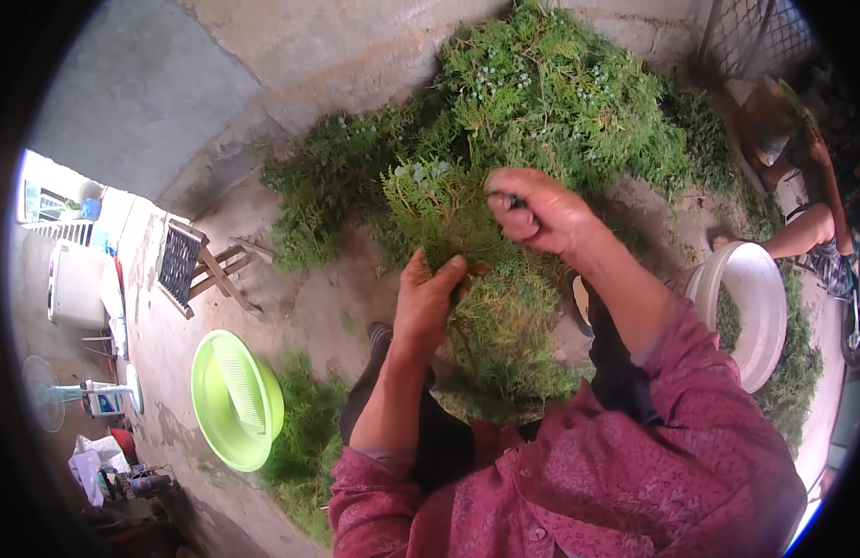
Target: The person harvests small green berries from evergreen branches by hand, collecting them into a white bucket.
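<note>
My left hand [426,305] is closed on a leafy evergreen sprig [430,193], with thumb and forefinger pinched at its lower end. The sprig stands up from the hand and carries pale blue-green cones near its top. To the right of the sprig, my right hand [540,212] is raised with its fingers curled in. A small dark spot shows between those fingers, too small to name. Below both hands, between my legs, lies a heap of cut evergreen foliage [509,325].
A big pile of evergreen branches [569,102] with cones lies against the wall. On the left are a green basin [202,400] with a washboard-like insert, a small folding stool [184,265] and a fan [44,393]. A white bucket [769,321] and another person's leg [802,232] are at right.
</note>
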{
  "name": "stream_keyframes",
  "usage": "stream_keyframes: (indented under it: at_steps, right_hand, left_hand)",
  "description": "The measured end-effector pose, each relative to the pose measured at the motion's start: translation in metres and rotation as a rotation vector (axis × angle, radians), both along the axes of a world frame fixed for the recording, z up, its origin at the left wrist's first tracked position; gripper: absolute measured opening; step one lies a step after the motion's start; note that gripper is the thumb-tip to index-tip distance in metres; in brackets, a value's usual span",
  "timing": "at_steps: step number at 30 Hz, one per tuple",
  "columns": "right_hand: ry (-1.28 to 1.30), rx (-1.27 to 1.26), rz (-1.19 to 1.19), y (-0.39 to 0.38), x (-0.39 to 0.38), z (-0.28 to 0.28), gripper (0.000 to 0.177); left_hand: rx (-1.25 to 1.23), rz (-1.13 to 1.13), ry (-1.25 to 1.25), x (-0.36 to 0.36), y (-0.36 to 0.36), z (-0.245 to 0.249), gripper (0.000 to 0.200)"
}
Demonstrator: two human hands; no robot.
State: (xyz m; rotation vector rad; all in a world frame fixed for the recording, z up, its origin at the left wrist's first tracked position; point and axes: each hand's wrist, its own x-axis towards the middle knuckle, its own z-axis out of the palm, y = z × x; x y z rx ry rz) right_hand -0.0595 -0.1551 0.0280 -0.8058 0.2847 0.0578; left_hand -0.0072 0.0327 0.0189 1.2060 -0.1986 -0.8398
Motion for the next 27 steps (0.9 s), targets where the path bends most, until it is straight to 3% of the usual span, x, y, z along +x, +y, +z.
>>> stream_keyframes:
  at_steps: [2, 3, 8, 11, 19, 21, 25, 27]
  right_hand:
    - [-0.125, 0.256, -0.11, -0.013, -0.001, 0.007, 0.009]
    - [-0.128, 0.305, -0.157, -0.019, -0.003, 0.011, 0.016]
    - [-0.139, 0.196, -0.311, -0.037, -0.005, 0.008, 0.019]
    - [-0.016, -0.06, -0.274, -0.033, -0.003, 0.006, 0.026]
    - [-0.011, -0.054, -0.138, -0.019, -0.008, 0.013, 0.025]
    - [-0.045, -0.142, -0.051, -0.019, -0.008, 0.014, 0.025]
    - [0.014, -0.23, -0.016, -0.008, -0.009, 0.02, 0.026]
    - [0.0, -0.264, 0.046, -0.005, -0.009, 0.018, 0.028]
  left_hand:
    - [0.017, 0.009, 0.038, -0.001, 0.003, 0.011, 0.018]
    - [0.037, 0.017, 0.077, -0.001, 0.004, 0.014, 0.017]
    - [0.066, 0.007, 0.07, -0.002, 0.009, 0.013, 0.018]
    - [0.068, -0.047, 0.053, -0.003, 0.011, 0.018, 0.019]
    - [0.026, -0.206, 0.037, -0.005, 0.013, 0.007, 0.02]
    - [0.107, -0.322, -0.071, -0.005, 0.014, -0.004, 0.024]
    - [0.035, -0.235, -0.144, -0.008, 0.009, 0.005, 0.028]
    - [-0.06, -0.112, 0.122, -0.007, 0.004, 0.016, 0.028]
